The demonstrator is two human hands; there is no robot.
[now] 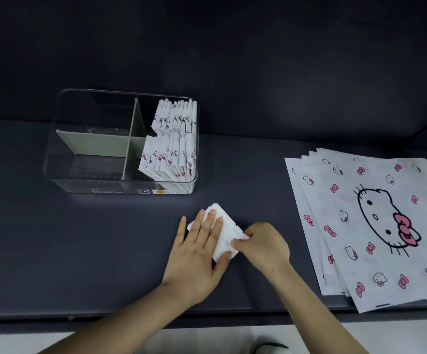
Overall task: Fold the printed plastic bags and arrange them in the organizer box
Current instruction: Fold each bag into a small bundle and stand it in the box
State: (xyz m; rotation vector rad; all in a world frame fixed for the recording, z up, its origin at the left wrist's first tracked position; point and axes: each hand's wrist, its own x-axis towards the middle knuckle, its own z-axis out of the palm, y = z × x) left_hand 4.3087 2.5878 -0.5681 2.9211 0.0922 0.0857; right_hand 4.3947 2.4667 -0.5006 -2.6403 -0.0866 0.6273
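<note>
Pressing down with straight fingers, the left hand (199,254) pinned the small folded bag (226,238) to the table (79,251), its thumb along the bag's near edge. The right hand (263,245), fingers curled, pinched the bag's right corner. The bag lay under the left hand and against the right, folded down to a small white rectangle.

To my eye this was the last tuck or crease. Doing it well meant leaving the left palm's weight on, so the slippery layers could not spring apart. The right-hand pinch then wanted drawing snug across before a firm crease was run along the fold. Plastic like that would likely creep open if let go too soon.

The edges wanted squaring too. The packets (171,154) standing in the box (120,187), beyond and to the left of the left hand, were all of a size, ranked in its two right compartments. An uneven one would sit badly among them.

Off to the right of the right hand lay the stack (375,226) of flat bags, not yet folded. I judged the job well short of done.
</note>
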